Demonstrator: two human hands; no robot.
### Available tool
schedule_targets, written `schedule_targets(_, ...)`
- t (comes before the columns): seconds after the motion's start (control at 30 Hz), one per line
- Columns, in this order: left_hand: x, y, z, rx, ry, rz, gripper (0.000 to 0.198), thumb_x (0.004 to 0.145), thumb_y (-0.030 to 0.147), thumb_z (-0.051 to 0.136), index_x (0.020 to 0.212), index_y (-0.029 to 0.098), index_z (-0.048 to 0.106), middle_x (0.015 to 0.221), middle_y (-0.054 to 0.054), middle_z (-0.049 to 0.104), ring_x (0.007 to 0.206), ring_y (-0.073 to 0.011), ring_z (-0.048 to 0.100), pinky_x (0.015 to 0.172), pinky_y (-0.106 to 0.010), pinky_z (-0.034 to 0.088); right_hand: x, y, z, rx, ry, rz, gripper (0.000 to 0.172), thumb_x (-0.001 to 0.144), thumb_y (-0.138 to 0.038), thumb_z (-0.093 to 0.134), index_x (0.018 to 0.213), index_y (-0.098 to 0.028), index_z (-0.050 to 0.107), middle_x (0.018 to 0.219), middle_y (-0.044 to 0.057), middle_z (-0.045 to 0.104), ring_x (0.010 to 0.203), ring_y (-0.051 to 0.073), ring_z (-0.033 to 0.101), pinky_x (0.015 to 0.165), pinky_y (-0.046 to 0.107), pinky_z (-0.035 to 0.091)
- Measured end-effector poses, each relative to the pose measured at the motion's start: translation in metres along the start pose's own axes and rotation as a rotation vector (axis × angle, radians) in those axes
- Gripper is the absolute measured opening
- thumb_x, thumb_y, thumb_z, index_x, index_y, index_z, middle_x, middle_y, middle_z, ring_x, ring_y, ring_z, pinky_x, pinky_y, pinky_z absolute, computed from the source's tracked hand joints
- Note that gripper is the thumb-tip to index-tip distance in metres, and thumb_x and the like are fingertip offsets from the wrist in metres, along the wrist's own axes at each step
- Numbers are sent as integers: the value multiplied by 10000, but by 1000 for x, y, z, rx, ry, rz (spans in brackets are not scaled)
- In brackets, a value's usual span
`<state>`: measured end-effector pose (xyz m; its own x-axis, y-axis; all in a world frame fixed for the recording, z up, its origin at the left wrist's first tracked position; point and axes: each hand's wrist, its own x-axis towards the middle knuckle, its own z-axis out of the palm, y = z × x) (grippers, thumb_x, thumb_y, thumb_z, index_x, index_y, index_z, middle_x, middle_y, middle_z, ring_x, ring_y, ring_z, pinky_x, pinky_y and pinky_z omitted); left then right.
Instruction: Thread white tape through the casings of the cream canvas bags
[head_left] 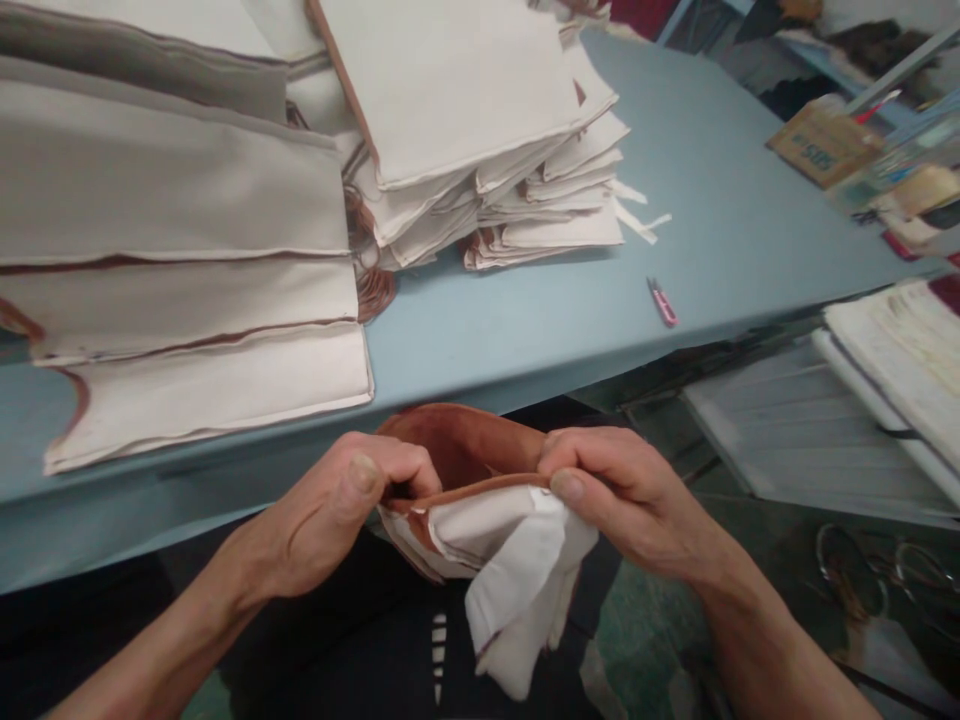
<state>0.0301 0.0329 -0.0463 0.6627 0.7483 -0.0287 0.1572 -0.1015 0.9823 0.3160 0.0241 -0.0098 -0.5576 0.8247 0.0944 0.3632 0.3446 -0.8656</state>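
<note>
Between my hands is a bag-like piece (517, 540), off-white cloth outside and brown, leather-like material inside, its mouth facing up. My left hand (337, 510) is closed at the left of the mouth, its fingers reaching inside the brown rim. On the right, my right hand (622, 490) pinches the rim between thumb and fingers. A white fabric flap (517, 570) hangs down the front of the piece. It is held above my lap, just in front of the table edge. The fingertips inside the mouth are partly hidden.
A blue-grey table (480, 335) stretches ahead. Stacked cloth pieces with brown edges (465, 90) and larger folded pieces (180, 190) lie on it. Small pink-handled thread snips (662, 303) rest near the table edge. A cardboard box (825, 145) sits at far right.
</note>
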Motion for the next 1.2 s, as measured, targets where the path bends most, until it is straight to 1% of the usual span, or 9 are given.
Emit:
schedule_targets(0.17,5,10,4,-30,-80,8,930,1035,867,167,736,170,706,646,-9,624,580,-140,470,579,-292,357,-5,16,1,-78,31,42,369,1090,-300,513,732,-210,517,648,-46,505,567,106,460,566,234,367)
schedule_targets(0.33,8,11,3,30,-64,11,898,1068,819,155,699,172,657,611,11,553,554,-132,441,550,-286,355,-7,18,1,-188,74,-94,357,1109,-279,518,761,-209,560,678,-24,586,593,120,505,596,246,385)
schedule_targets(0.43,8,10,2,122,-66,61,688,1148,615,331,705,180,628,627,29,553,565,-116,462,564,-258,364,-6,18,0,-228,94,-120,358,1122,-282,519,778,-208,580,689,-11,615,603,126,526,604,251,385)
schedule_targets(0.5,7,8,0,187,-62,66,485,1124,408,502,708,187,618,619,49,552,566,-104,480,565,-238,354,-5,17,1,-226,88,-107,349,1114,-264,514,774,-209,571,684,-15,603,608,124,524,606,251,377)
schedule_targets(0.6,4,2,-4,284,-45,67,364,1085,261,554,734,201,631,640,55,592,592,-106,531,587,-230,367,-2,15,3,-141,64,-114,335,1089,-245,503,757,-210,533,669,-36,551,598,112,481,602,244,357)
schedule_targets(0.73,4,-1,-6,314,-6,65,288,1083,318,531,850,214,665,795,27,669,703,-142,589,670,-248,425,5,14,6,20,-12,-80,352,1111,-295,498,775,-201,544,696,-44,541,605,101,460,609,232,352)
schedule_targets(0.87,17,12,0,247,15,30,187,967,367,702,1101,251,762,1030,24,779,907,-170,690,812,-238,486,15,15,7,52,-108,-51,351,1131,-343,514,818,-195,575,725,-45,545,636,102,479,636,230,357)
schedule_targets(1.0,29,25,6,211,-1,-47,146,897,370,758,940,231,770,889,38,760,799,-153,660,735,-232,475,22,14,8,29,-131,-90,346,1141,-349,517,834,-198,567,727,-49,525,645,107,467,653,239,349)
schedule_targets(1.2,28,25,8,63,-60,-200,319,1023,411,613,788,197,644,715,58,567,634,-113,481,569,-215,395,24,15,12,-21,-124,-96,357,1150,-348,474,828,-206,537,747,-33,537,651,114,481,653,255,337)
